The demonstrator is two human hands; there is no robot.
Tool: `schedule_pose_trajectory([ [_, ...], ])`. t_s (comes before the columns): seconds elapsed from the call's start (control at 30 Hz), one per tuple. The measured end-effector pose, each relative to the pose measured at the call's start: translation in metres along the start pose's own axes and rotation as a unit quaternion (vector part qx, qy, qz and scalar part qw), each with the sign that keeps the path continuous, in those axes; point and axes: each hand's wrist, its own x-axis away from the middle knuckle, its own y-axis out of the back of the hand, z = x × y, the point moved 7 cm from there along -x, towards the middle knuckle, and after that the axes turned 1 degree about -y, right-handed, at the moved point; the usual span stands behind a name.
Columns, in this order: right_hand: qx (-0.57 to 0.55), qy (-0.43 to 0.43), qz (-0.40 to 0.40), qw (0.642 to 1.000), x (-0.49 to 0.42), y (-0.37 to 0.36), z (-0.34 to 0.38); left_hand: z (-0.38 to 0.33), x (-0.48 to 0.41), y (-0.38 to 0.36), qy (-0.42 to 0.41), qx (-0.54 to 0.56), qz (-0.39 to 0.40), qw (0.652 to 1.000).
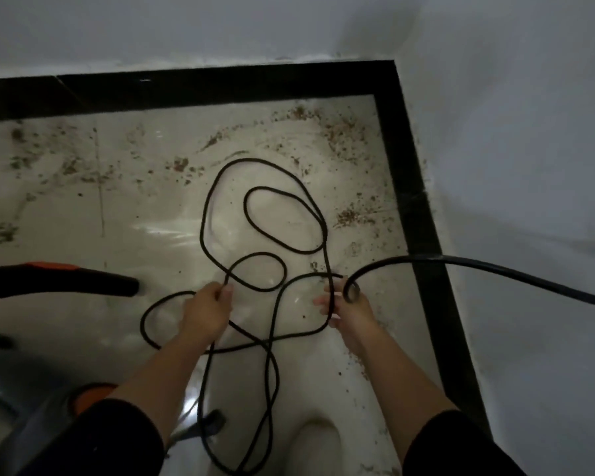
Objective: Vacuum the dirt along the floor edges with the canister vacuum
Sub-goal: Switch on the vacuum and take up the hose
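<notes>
Vacuum (pixel 24 417) low at my left. Left hand (pixel 208 310) pinches tangled cord (pixel 201 228); right hand (pixel 351 310) fingers curl round another loop. Dirt (pixel 351 214) beyond, along black border (pixel 414 187). I fear loops knotting if pulled.

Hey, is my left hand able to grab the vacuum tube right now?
Probably not yet: the left hand grips the cord. Otherwise the vacuum tube lies unobstructed just to its left.
</notes>
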Motion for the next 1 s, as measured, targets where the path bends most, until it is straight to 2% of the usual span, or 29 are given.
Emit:
schedule_pose_trajectory([
  [0.13,0.022,0.010,-0.022,0.999,0.063,0.026,0.011,-0.005,0.041,0.065,0.061,0.149,-0.096,0.982],
  [0.23,0.149,0.080,-0.063,0.984,0.134,0.064,0.015,-0.022,0.088,0.121,0.074,0.159,-0.149,0.973],
  [0.37,0.315,0.129,-0.116,0.933,0.240,0.112,0.028,-0.059,0.161,0.181,0.020,0.209,-0.152,0.966],
  [0.47,0.444,0.073,-0.129,0.884,0.309,0.147,0.015,-0.091,0.225,0.222,-0.073,0.140,-0.168,0.973],
  [0.6,0.510,-0.036,-0.135,0.849,0.400,0.189,-0.030,-0.130,0.320,0.262,-0.133,0.116,-0.118,0.977],
  [0.7,0.579,-0.078,-0.143,0.799,0.472,0.204,-0.056,-0.147,0.388,0.283,-0.194,0.110,-0.051,0.973],
  [0.83,0.602,-0.123,-0.155,0.773,0.556,0.215,-0.078,-0.148,0.467,0.302,-0.253,0.033,0.028,0.967],
  [0.93,0.634,-0.164,-0.156,0.740,0.609,0.235,-0.111,-0.125,0.504,0.319,-0.217,-0.020,0.068,0.974],
  [1.0,0.650,-0.178,-0.153,0.723,0.637,0.244,-0.143,-0.096,0.520,0.330,-0.155,0.010,0.098,0.983],
])
